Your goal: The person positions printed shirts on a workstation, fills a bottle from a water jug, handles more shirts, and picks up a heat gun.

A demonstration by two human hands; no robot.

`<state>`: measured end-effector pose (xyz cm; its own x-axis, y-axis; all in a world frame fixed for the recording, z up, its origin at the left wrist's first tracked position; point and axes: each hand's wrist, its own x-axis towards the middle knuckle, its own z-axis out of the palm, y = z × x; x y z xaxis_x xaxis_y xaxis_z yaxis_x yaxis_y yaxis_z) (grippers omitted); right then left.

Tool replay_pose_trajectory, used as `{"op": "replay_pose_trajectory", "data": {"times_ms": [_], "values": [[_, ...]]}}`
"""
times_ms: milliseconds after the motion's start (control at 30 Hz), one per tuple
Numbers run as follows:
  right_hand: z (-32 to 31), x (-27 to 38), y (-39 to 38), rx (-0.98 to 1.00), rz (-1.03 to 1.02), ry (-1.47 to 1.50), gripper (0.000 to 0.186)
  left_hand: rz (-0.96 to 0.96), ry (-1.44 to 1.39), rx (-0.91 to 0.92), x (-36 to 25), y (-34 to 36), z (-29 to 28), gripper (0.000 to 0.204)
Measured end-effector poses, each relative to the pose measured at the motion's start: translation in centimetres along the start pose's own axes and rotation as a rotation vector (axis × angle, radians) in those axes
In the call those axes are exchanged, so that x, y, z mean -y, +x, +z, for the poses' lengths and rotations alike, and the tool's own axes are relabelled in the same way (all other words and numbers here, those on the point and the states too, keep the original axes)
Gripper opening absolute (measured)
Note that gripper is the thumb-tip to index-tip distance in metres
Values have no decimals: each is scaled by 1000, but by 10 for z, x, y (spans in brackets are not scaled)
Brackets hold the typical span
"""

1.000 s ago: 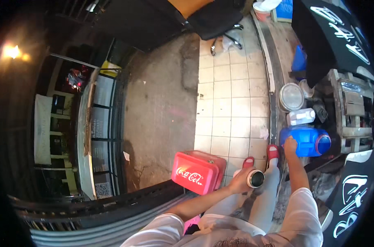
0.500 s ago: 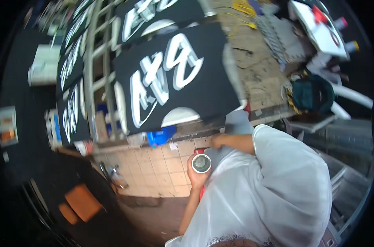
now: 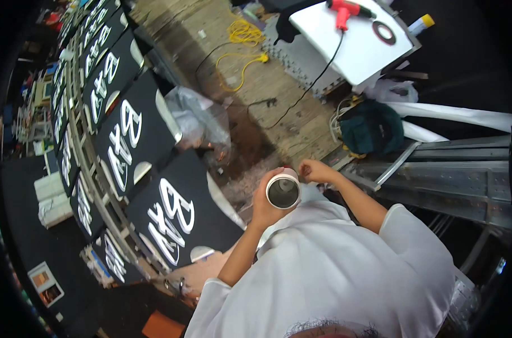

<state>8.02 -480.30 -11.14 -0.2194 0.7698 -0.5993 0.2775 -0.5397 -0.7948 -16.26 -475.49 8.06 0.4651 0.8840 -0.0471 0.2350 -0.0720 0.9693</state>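
Observation:
My left hand [image 3: 264, 207] is wrapped round an open-topped cup [image 3: 283, 192] with a pale rim. Its inside looks grey, and I cannot make out what is in it. Just right of the cup, apart from its rim, my right hand [image 3: 316, 170] has its fingers curled in. Whatever those fingers hold, if anything, is hidden. To the left, the nearest black T-shirt [image 3: 202, 194] lies flat on its board, with a white printed design across it.
More printed black shirts [image 3: 133, 121] run along a rail frame [image 3: 101, 186]. A clear plastic bag [image 3: 202, 115] sits beside them. Ahead, yellow cable [image 3: 246, 32] lies on the wooden floor [image 3: 301, 121]. A red heat gun [image 3: 346, 11] rests on a white table [image 3: 323, 34]; a dark green bag [image 3: 371, 128] stands nearer.
The view has swung to the right, so the shirts now lie further left. My right hand has come up next to the cup. The cup stays in my left hand.

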Motion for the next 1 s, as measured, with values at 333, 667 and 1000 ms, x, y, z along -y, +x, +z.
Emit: {"op": "replay_pose_trajectory", "data": {"times_ms": [333, 667, 1000], "values": [[-93, 271, 43, 72, -689, -380, 99, 13, -42, -318, -20, 158, -29, 81], [-162, 367, 272, -170, -642, -24, 88, -154, -149, -83, 39, 403, -145, 120], [-329, 583, 466, -236, -687, -15, 77, -262, -150, -160, 2, 705, -363, 55]]}}
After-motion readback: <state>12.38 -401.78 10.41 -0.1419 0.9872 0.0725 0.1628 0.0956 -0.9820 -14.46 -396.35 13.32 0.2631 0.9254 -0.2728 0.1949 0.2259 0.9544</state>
